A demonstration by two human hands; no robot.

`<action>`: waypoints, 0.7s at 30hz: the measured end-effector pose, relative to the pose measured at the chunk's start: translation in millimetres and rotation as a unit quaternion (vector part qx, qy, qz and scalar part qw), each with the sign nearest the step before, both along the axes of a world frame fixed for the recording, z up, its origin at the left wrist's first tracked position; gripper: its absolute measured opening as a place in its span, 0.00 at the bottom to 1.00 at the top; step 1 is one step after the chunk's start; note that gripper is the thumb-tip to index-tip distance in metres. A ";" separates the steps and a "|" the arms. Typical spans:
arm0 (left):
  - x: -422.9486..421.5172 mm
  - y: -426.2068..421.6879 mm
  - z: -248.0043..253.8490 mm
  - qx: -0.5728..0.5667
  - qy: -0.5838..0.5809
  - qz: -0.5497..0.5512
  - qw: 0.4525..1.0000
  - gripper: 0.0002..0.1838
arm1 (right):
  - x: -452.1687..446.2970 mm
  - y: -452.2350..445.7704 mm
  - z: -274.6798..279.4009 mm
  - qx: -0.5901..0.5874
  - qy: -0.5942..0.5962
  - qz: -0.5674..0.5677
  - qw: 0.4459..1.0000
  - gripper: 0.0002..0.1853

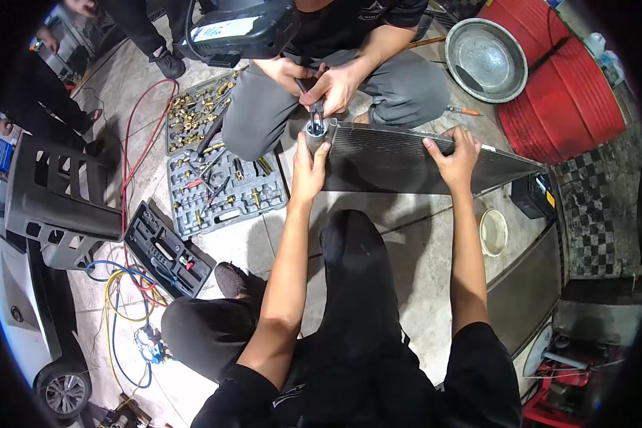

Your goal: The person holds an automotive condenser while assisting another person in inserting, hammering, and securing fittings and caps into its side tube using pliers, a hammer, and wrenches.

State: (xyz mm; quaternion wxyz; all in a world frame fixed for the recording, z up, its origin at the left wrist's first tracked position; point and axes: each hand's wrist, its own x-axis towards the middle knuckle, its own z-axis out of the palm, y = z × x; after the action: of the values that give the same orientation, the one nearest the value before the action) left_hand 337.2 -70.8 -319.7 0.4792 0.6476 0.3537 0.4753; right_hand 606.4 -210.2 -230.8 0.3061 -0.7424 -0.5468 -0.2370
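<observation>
Both of my hands hold a dark finned radiator panel (385,158) upright on its long edge. Its left end, a round metal tube (316,133), is gripped by my left hand (308,167), with the fingers wrapped round it. My right hand (456,158) pinches the panel's top edge further right. Across from me a crouching person's two hands (328,85) work a plier-like tool (316,113) at the tube's open top. The tool's jaws reach into or against the tube; which one I cannot tell.
Toolboxes with brass fittings (192,118) and tools (255,199) lie left, beside a black case (198,258), hoses and a plastic chair (64,189). A metal basin (486,60), red drums (560,107) and a white bucket (493,232) stand right. Other people's legs show at upper left.
</observation>
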 end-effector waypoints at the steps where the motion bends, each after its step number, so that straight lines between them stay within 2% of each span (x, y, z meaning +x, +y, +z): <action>1: 0.9 0.7 -2.0 0.000 -0.001 -0.001 1.000 0.24 | 0.3 -0.4 0.0 0.001 -0.004 0.000 1.000 0.27; 3: 2.2 1.3 -4.3 0.030 -0.017 0.009 0.999 0.24 | 0.1 -1.9 -1.6 -0.004 -0.005 -0.003 1.000 0.27; 8: 1.8 2.0 -8.4 0.020 -0.009 0.005 1.000 0.31 | 0.8 -2.1 -2.2 -0.002 -0.002 0.000 1.000 0.27; 15: 4.4 5.0 -19.0 0.052 -0.013 0.023 0.998 0.32 | 1.2 -3.9 -3.9 -0.009 -0.003 -0.011 1.000 0.27; 21: 3.1 1.5 -13.6 0.032 -0.006 0.018 0.999 0.36 | 0.6 -3.7 -2.9 0.003 -0.010 0.000 1.000 0.28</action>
State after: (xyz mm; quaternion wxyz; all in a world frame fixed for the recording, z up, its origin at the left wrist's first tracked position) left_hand 340.3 -69.3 -333.2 0.4520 0.6533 0.3473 0.4983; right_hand 607.0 -213.9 -233.6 0.3030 -0.7390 -0.5494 -0.2455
